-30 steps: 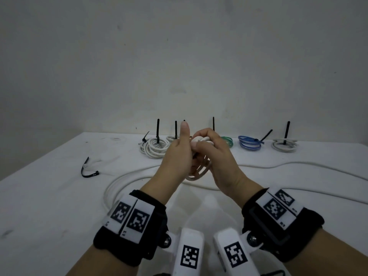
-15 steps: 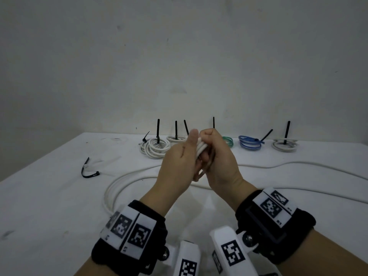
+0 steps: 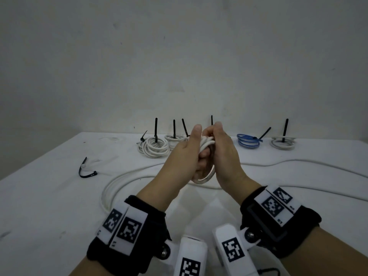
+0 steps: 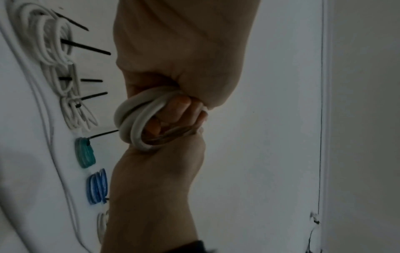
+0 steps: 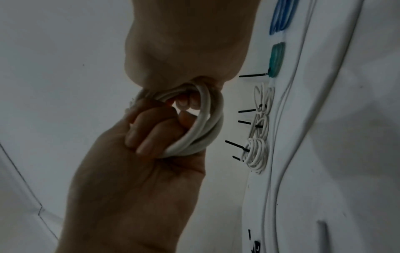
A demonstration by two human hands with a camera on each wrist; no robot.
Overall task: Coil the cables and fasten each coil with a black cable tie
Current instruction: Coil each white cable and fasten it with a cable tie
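I hold a small coil of white cable [image 3: 207,145] above the table's middle. My left hand [image 3: 184,156] grips its left side, fingers curled through the loops [image 5: 201,130] in the right wrist view. My right hand [image 3: 227,154] grips the coil's right side, and the loops [image 4: 134,119] bulge out between both hands in the left wrist view. The rest of the cable [image 3: 127,176] trails loose over the table, in a wide loop on the left and away to the right. A loose black cable tie [image 3: 85,171] lies at the left.
Tied coils with upright black tie tails line the back edge of the white table [image 3: 49,196]: white ones [image 3: 155,147] on the left, a blue one [image 3: 249,140] and a grey-white one [image 3: 282,144] on the right. A green coil [image 4: 85,153] lies among them.
My hands have closed together round the coil. The left thumb, upright a second ago, now lies against the loops, and the right hand has turned its back outward.
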